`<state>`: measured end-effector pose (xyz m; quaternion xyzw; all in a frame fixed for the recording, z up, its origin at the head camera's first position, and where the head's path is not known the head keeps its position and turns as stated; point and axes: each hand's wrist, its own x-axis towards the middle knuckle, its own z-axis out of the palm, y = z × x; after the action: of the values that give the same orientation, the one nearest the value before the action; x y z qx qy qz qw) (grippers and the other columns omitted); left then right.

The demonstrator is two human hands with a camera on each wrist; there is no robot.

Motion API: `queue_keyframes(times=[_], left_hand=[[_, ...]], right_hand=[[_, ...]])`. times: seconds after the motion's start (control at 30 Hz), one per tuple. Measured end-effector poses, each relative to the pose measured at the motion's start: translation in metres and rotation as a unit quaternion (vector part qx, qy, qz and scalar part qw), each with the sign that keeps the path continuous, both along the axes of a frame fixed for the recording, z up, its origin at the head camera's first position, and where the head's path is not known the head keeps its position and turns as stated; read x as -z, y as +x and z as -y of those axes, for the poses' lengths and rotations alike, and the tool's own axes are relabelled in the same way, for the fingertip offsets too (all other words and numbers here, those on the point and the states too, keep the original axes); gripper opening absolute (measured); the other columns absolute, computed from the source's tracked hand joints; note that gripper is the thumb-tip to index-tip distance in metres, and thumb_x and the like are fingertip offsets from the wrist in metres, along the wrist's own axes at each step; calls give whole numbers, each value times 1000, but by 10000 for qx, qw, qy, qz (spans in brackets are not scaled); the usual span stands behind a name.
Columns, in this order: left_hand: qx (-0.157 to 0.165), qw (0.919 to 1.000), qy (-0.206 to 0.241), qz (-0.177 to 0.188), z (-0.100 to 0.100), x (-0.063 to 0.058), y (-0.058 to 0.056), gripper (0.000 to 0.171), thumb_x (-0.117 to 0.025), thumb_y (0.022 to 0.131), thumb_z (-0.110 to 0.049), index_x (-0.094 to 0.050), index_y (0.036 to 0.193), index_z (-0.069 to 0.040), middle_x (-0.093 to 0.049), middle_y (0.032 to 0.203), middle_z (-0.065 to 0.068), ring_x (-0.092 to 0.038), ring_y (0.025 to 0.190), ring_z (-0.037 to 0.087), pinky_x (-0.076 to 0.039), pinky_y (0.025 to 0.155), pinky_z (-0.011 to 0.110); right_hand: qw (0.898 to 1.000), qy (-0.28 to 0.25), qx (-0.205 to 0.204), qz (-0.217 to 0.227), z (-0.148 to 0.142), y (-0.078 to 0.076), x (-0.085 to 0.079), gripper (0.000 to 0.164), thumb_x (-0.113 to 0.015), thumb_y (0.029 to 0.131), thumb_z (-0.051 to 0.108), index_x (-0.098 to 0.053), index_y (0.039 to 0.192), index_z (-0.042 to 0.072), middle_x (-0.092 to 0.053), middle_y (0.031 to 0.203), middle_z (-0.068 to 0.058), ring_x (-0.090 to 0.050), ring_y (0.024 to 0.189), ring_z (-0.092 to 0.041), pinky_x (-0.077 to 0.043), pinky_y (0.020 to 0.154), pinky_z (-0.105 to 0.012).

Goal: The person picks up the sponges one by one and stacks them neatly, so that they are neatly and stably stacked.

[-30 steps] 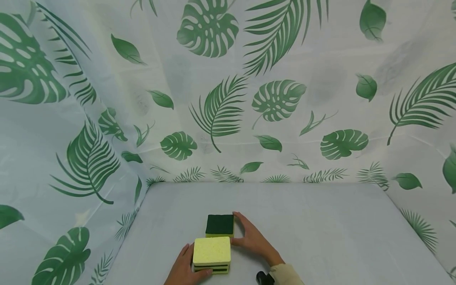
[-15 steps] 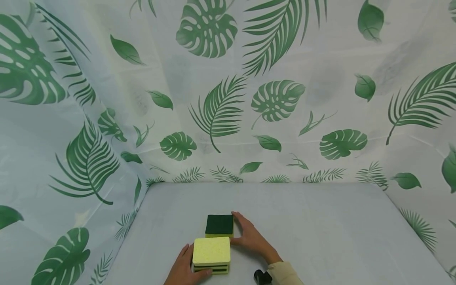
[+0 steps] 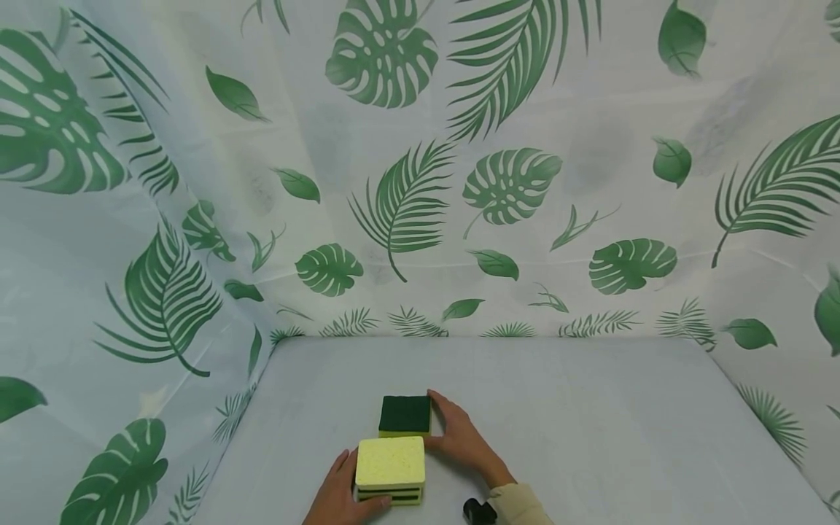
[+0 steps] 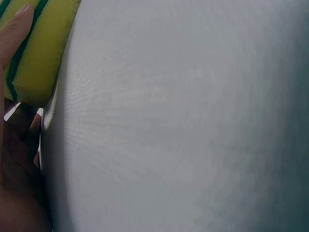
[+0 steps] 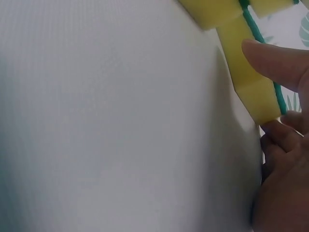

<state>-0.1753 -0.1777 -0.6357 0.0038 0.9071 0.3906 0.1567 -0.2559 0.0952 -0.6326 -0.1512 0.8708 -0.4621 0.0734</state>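
A stack of yellow scouring sponges (image 3: 391,463) with dark green layers sits on the table, yellow face up. My left hand (image 3: 341,496) grips it from the left, thumb along its near side. The left wrist view shows that thumb pressed on the sponge stack (image 4: 41,58). Just behind stands another sponge (image 3: 405,414), its dark green scouring face up, partly hidden by the stack. My right hand (image 3: 464,441) holds this one at its right side, fingers at the far corner and thumb near the front. In the right wrist view, the thumb lies across the sponge's (image 5: 239,60) yellow side.
The table (image 3: 590,423) has a pale grey cover. White curtains (image 3: 420,219) printed with green leaves hang behind it and at both sides. A small black device (image 3: 479,512) shows beside the right sleeve (image 3: 521,504).
Both hands keep their hold and the sponges stay in place. The right wrist and the black device have shifted slightly left.
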Motion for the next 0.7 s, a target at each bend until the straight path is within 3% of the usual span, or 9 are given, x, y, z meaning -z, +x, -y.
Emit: queue_keyframes(times=[0.3, 0.7], left_hand=[[8, 9999, -73, -89, -1, -2, 1, 117, -85, 82, -68, -40, 160, 6, -48, 159, 27, -30, 150, 59, -30, 116, 78], [75, 9999, 126, -89, 1, -1, 1, 117, -85, 82, -68, -40, 160, 6, -47, 159, 27, -30, 149, 59, -29, 116, 79]], right_hand=[[9995, -14, 158, -289, 5, 3, -1, 88, -89, 91, 33, -45, 158, -3, -49, 159, -25, -43, 148, -48, -36, 120, -67], [9995, -88, 230, -209, 3, 5, -3, 85, -90, 90, 32, -48, 155, -3, -51, 156, -25, -44, 146, -49, -37, 119, -68]])
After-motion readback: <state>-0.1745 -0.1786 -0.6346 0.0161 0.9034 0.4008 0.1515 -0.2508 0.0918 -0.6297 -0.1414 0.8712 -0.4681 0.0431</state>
